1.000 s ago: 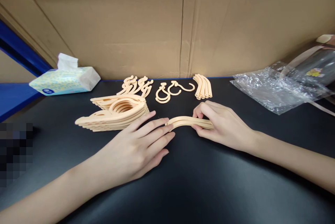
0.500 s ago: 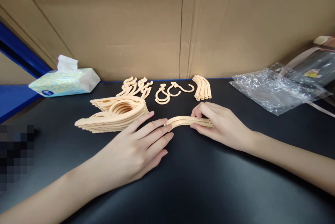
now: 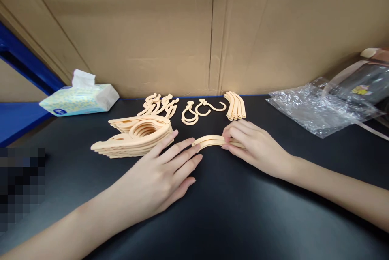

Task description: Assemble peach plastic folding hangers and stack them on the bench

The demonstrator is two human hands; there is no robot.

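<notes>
Several curved cream strips point(image 3: 209, 140) lie together on the black table, between both hands. My right hand point(image 3: 246, 138) is closed round their right part, thumb and fingers pinching them. Over the table my left hand point(image 3: 168, 168) is spread, palm down, with two fingertips touching the strips' left end. Just beyond my left hand is a stack of cream shaped pieces point(image 3: 133, 135) with a round opening. Small curled pieces point(image 3: 159, 105), hook pieces point(image 3: 190, 114) and a bundle of curved strips point(image 3: 235, 106) sit behind.
A tissue pack point(image 3: 79, 98) stands at the back left. Clear plastic bags point(image 3: 319, 108) lie at the right, beside a transparent bag with a yellow sticker point(image 3: 361, 89). A cardboard wall point(image 3: 146, 29) rises behind the black table point(image 3: 231, 211).
My right hand has slid slightly left along the strips, its fingers closer together. The whole view has shifted down a little. My left hand is nearly unchanged.
</notes>
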